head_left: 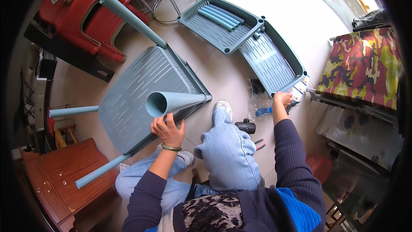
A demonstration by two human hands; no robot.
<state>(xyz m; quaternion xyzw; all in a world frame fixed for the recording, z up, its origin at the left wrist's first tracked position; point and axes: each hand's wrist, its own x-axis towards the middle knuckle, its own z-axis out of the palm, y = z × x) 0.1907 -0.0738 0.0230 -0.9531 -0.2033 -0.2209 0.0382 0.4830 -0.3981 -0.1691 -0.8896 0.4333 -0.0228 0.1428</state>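
Grey-blue plastic fills the floor: a slotted shelf panel (141, 99) stands tilted on edge in front of the seated person's knees, with four tubes pushed into its corners. One tube (131, 19) angles up toward the red plastic chairs (86, 21) beyond the panel, one tube (73, 111) sticks out to its left, another (101, 171) runs down toward the wooden cabinet (60, 180), and the near tube (171, 102) points its open mouth back at the person. The left hand (168, 131) sits just under that mouth, fingers curled onto the panel's near edge and steadying it. To the right of the panel the right hand (282, 99) reaches out to the floor at the corner of a second shelf tray (274, 62); it touches small parts and a plastic bag (259, 103) there, but whether the fingers are closed on anything I cannot tell. A third tray (221, 23), farther right and behind, holds spare tubes (221, 17) lying loose. A black tool (246, 125) and pliers (259, 144) lie by the person's shoe (224, 107), right of the panel. As I judge it, one level has its legs fitted, while two trays and the spare tubes are not yet joined, so most of the assembly remains.
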